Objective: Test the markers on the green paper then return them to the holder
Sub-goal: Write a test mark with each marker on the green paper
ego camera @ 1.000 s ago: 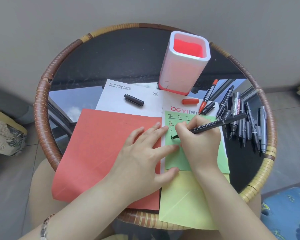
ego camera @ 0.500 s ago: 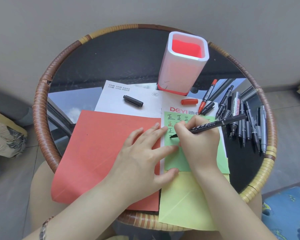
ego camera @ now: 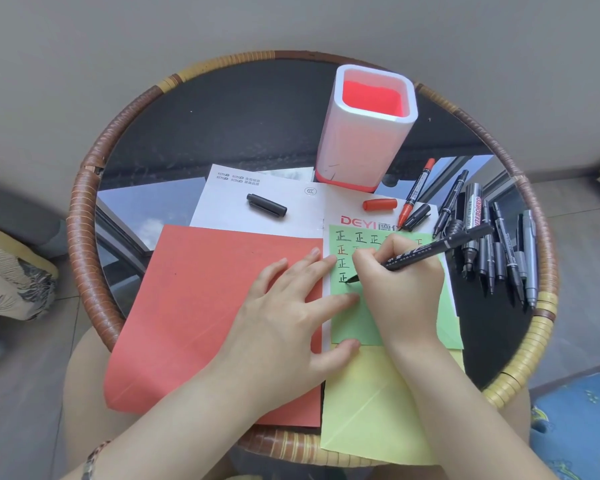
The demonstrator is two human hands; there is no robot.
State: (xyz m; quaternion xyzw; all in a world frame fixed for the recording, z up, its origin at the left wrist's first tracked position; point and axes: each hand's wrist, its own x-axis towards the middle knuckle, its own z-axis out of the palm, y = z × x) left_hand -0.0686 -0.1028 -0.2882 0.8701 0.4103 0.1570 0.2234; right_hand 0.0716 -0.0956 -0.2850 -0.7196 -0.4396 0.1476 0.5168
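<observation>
At the far left the round desk (ego camera: 84, 258) shows its wicker rim, and just inside it a red paper sheet (ego camera: 205, 306) covers the near-left part of the top. A loose black cap (ego camera: 266, 204) lies on the white printed sheet (ego camera: 229, 202) beyond the red one. The left hand (ego camera: 288, 327) lies flat and open across the red sheet's right edge, its fingertips reaching onto the green paper (ego camera: 357, 323) to pin it. That green paper sits just right of centre, on the white sheet and above a yellow sheet (ego camera: 378, 410) that overhangs the near rim. The right hand (ego camera: 399, 289) is closed in a writing grip around a black marker (ego camera: 430, 249), tip down on the green paper at the left column of characters, its long axis running up and to the right. The holder (ego camera: 364, 133), white with a red inside, stands upright beyond both hands, above the marker's tip; the right hand is likely nearer to it. A red cap (ego camera: 380, 204) and a red marker (ego camera: 414, 195) lie between holder and paper. At the far right a pile of black markers (ego camera: 492, 251) lies close to the rim, leaving little room there, while the dark desk behind the holder is open.
</observation>
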